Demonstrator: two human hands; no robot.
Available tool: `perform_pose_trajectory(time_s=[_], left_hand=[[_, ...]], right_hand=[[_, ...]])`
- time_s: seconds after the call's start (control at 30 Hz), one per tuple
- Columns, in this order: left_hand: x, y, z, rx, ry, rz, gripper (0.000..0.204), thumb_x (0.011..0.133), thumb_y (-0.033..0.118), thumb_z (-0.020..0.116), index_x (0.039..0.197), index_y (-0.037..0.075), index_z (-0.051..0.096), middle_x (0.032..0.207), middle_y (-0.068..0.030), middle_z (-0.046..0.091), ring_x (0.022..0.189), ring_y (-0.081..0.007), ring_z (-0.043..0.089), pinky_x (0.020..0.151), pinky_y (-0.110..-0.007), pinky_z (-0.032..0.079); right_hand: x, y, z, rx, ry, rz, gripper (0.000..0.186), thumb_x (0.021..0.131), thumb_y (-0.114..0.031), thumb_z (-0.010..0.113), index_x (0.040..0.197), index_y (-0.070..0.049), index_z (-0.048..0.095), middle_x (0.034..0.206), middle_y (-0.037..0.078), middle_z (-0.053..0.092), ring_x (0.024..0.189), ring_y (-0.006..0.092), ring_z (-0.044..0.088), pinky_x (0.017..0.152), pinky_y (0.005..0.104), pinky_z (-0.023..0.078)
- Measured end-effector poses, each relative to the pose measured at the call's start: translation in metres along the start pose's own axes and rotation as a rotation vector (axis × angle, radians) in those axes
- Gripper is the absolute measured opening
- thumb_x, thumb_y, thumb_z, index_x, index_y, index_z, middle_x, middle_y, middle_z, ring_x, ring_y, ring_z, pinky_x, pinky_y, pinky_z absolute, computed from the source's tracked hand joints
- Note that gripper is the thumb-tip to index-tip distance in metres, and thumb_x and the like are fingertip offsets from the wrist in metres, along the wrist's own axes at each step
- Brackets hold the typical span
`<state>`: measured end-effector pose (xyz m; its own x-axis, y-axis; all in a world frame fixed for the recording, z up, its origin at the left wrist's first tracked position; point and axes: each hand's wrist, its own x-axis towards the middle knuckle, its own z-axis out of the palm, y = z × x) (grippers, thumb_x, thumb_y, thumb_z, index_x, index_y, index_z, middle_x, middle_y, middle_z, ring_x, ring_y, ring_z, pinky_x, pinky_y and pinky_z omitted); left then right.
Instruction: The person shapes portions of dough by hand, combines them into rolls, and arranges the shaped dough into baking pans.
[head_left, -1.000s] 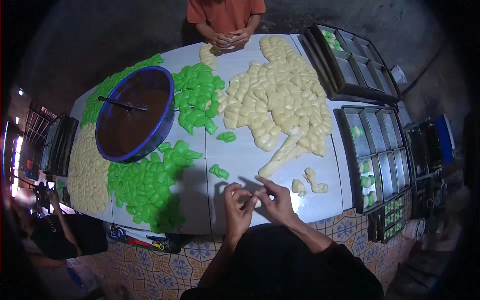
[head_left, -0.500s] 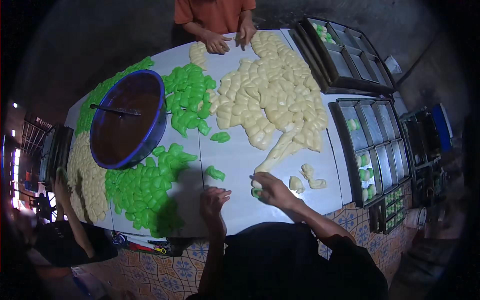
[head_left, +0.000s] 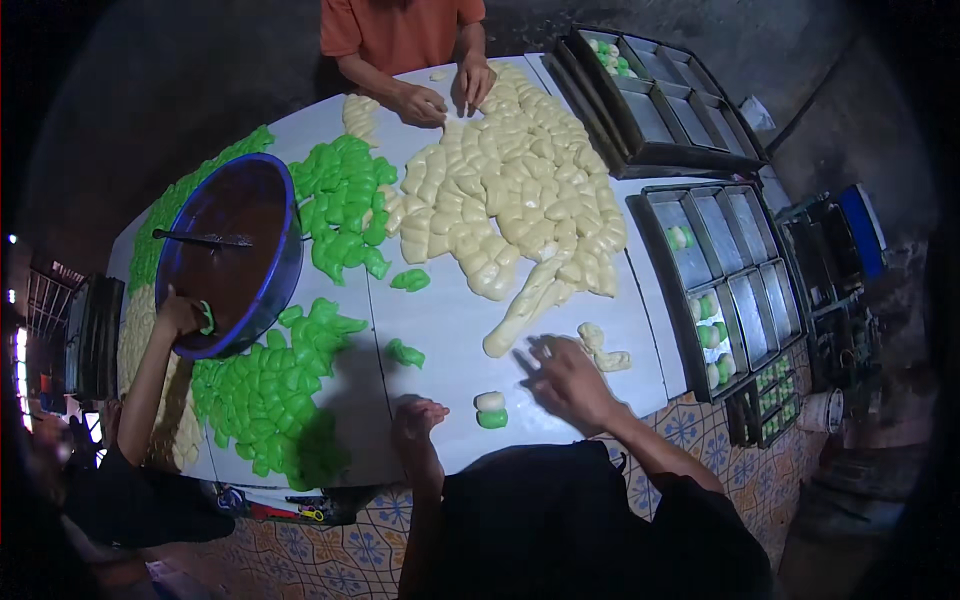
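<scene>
Your right hand (head_left: 568, 387) is splayed, no grip visible; your left hand (head_left: 418, 418) is half-curled, contents unclear. One green-and-cream dough pair (head_left: 491, 411) lies formed on the table (head_left: 440, 325) between them, other pairs (head_left: 712, 335) sit in the baking tray (head_left: 715, 235), plenty of cream dough (head_left: 560, 190) remains unpaired!

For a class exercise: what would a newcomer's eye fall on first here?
Probably the vivid green dough, patched around a big blue basin on the left of the table. Right of it lies a broad mass of pale dough, and a small green-and-white dough pair sits toward the near edge.
</scene>
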<state>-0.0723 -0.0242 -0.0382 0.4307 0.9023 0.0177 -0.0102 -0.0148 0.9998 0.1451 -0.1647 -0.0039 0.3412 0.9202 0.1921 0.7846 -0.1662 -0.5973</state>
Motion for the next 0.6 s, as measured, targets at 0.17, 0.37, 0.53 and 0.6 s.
perform_pose_trajectory(time_s=[0.17,0.37,0.53,0.6], left_hand=[[0.005,0.02,0.017,-0.046,-0.091,-0.043,0.007,0.087,0.0,0.053,0.091,-0.003,0.057,0.082,-0.0123,0.063,0.079,-0.0192,0.064,0.075,-0.029,0.052],[-0.005,0.03,0.026,-0.146,-0.153,-0.156,0.028,0.091,0.009,0.053,0.115,-0.006,0.053,0.103,-0.0143,0.06,0.097,-0.0196,0.06,0.086,-0.031,0.048],[0.002,0.039,0.027,-0.084,-0.215,0.02,0.037,0.093,0.013,0.056,0.125,-0.004,0.053,0.123,-0.0125,0.056,0.11,-0.0156,0.053,0.093,-0.028,0.042],[-0.003,0.026,0.029,-0.125,-0.106,-0.108,0.033,0.092,0.011,0.057,0.121,-0.004,0.056,0.117,-0.0108,0.059,0.107,-0.0138,0.055,0.091,-0.026,0.043]], right_hand=[[-0.023,0.039,0.011,-0.126,-0.078,0.003,0.029,0.078,-0.006,0.064,0.107,-0.003,0.063,0.11,0.019,0.057,0.099,0.035,0.055,0.091,0.0433,0.044],[0.026,-0.043,0.016,1.246,-0.123,0.483,0.035,0.09,-0.014,0.063,0.121,-0.001,0.059,0.123,0.009,0.05,0.111,0.0175,0.052,0.092,0.029,0.044],[0.04,-0.076,0.052,0.941,0.158,0.247,0.034,0.089,-0.011,0.063,0.121,-0.002,0.059,0.112,0.008,0.053,0.091,0.0164,0.056,0.077,0.027,0.047],[0.04,-0.081,0.054,0.713,0.142,0.174,0.023,0.086,-0.007,0.063,0.109,-0.006,0.064,0.1,0.014,0.052,0.088,0.0211,0.056,0.073,0.0301,0.045]])
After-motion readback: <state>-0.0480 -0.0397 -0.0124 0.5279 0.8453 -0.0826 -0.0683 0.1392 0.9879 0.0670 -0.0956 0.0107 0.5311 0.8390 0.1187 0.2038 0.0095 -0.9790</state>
